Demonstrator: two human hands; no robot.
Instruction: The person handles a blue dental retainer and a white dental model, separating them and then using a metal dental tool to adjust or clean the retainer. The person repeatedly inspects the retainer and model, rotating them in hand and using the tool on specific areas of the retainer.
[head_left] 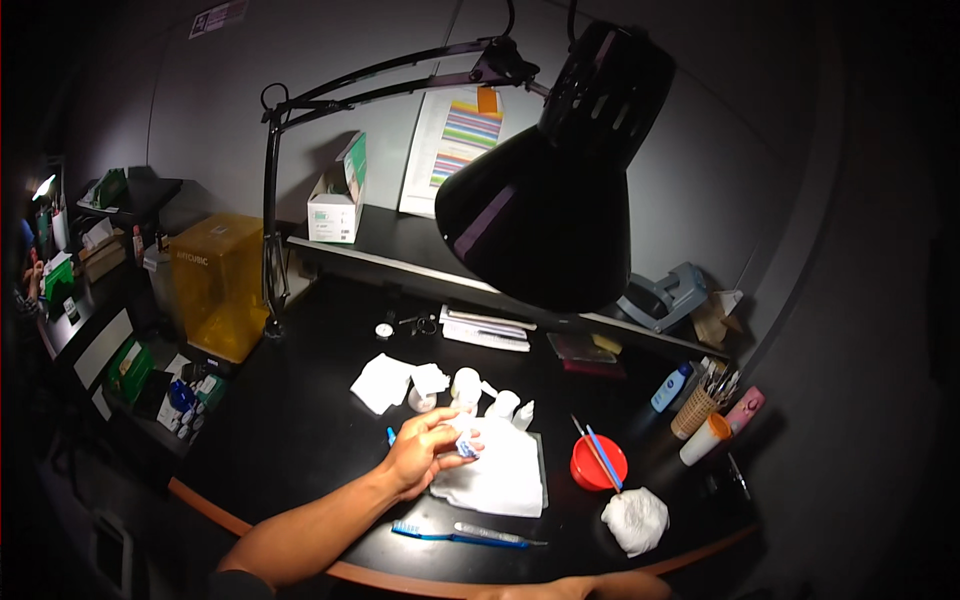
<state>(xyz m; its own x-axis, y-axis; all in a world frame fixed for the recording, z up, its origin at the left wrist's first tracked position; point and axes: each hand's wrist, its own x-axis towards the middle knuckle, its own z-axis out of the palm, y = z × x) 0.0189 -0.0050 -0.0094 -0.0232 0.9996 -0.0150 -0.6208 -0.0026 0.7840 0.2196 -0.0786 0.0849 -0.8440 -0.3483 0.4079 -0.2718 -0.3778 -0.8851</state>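
My left hand (415,458) reaches in from the lower left, its fingers closed on a small white-and-blue piece (467,444) whose kind I cannot make out. It hovers over a folded white paper towel (497,475) lying on a dark flat board. Of my right hand (575,588) only a strip shows at the lower edge, by the table's rim; its fingers are hidden. Nearer the front edge lie a blue toothbrush (440,534) and a slim tool beside it. Small white bottles (466,385) stand just behind the towel.
To the right, a red cup (592,472) has thin brushes across it, with a crumpled white cloth (636,522) in front. A woven brush holder (694,412) and several bottles stand farther right. A black desk lamp (545,220) hangs overhead. An amber-covered box (215,290) is at left.
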